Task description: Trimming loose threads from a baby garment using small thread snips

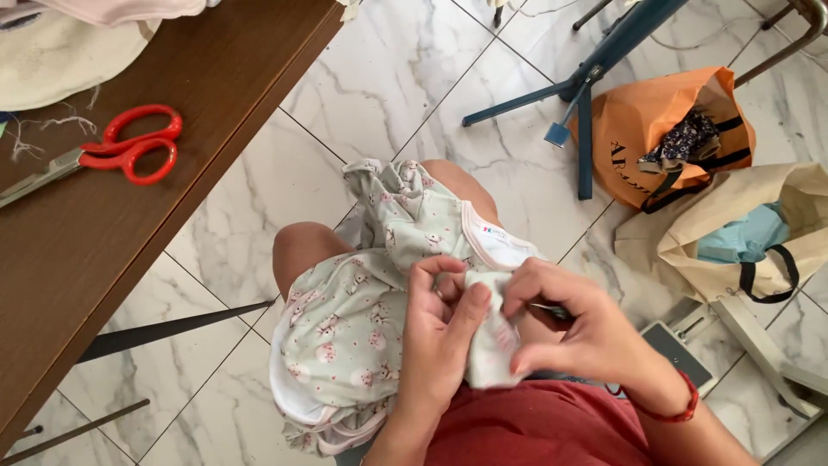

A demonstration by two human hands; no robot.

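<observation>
On lap, hands [492,324] pinching garment [379,311] lengthwise

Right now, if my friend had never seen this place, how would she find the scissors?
Start at the big brown wooden table on the left side. Near its left edge, beside a pale cream cloth, lie the scissors. They have bright red loop handles and grey metal blades, the only red thing on the table.
</observation>
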